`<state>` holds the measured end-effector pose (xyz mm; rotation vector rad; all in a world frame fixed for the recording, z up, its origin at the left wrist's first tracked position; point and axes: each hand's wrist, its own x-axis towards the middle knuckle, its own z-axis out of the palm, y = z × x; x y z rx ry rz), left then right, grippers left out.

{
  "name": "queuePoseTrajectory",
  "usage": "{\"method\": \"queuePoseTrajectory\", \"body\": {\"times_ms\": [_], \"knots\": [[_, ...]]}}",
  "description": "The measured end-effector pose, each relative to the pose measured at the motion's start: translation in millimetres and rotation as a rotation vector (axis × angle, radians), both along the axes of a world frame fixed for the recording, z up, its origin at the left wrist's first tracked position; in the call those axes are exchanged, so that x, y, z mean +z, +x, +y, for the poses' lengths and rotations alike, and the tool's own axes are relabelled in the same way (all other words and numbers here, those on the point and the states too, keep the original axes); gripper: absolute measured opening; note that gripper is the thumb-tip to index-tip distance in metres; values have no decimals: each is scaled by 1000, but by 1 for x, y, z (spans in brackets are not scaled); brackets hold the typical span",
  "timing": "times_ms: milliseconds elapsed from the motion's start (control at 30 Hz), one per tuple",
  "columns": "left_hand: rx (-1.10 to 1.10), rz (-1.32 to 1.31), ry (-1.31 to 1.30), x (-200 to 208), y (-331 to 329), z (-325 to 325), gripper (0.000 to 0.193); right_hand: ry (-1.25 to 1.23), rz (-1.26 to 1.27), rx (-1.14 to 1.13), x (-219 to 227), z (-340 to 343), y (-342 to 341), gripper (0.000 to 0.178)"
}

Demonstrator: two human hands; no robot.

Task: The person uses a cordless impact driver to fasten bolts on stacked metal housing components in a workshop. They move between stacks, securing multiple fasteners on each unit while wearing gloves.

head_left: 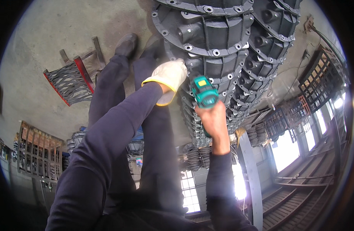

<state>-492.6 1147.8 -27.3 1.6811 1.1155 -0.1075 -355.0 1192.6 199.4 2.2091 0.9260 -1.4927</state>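
Note:
Stacks of dark grey ribbed metal castings (221, 34) with round flanges and bolt holes fill the upper middle of the head view. My left hand (170, 76), in a cream work glove with a yellow cuff edge, is at the left side of one casting. Its fingers are closed against the flange; what they pinch there, if anything, is hidden. Bare, my right hand (214, 120) grips a teal and black cordless drill (204, 92) by the handle. The drill's front end points at the same casting, just right of the glove, and its tip cannot be made out.
On the concrete floor at left lies a metal mesh step frame (71, 79) with red edges. A slatted metal crate (38, 152) stands at the lower left, and another grid crate (323, 79) at the right. A cable (293, 85) runs along the floor beyond the castings.

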Motion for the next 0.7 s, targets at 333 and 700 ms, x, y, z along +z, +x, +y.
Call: {"method": "queuePoseTrajectory", "body": {"times_ms": [333,700], "knots": [[-100,-23,113,29,-60,33,22,421,-49,-647,3,1,88,28],[-559,221,627,-9,-73,5,24,437,-11,-752,-41,29,155,23]]}}
